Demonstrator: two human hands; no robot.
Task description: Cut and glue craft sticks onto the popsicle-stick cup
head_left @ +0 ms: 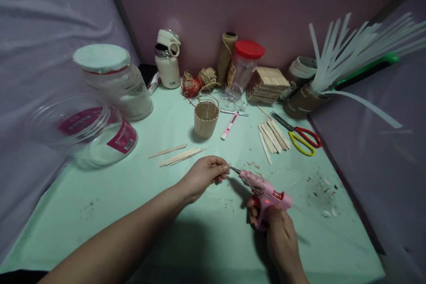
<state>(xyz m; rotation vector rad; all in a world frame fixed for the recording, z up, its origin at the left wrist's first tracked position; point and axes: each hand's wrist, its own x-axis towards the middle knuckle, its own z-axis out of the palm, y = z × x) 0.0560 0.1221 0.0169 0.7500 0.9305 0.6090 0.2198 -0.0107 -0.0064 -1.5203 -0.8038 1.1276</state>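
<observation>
My right hand (pixel 279 235) is wrapped round the handle of a pink hot glue gun (pixel 266 195), whose small orange light is lit. A clear glue stick sticks out of its back end. The metal nozzle points left and meets the fingertips of my left hand (pixel 213 171). Those fingers are pinched on a tiny pale piece, too small to name. Beyond my left hand stands a small cup covered in wooden sticks (pixel 205 124). Several cut wooden sticks (pixel 183 157) lie to the left of it. Small wood chips (pixel 254 164) are scattered near the nozzle.
A pink craft knife (pixel 230 125), a pile of craft sticks (pixel 273 136) and scissors (pixel 297 135) lie further back. Large clear jars (pixel 113 137) stand at left. Along the back are a cream bottle (pixel 168 66), twine (pixel 208 79), a red-lidded jar (pixel 249 49) and glue sticks (pixel 346 53).
</observation>
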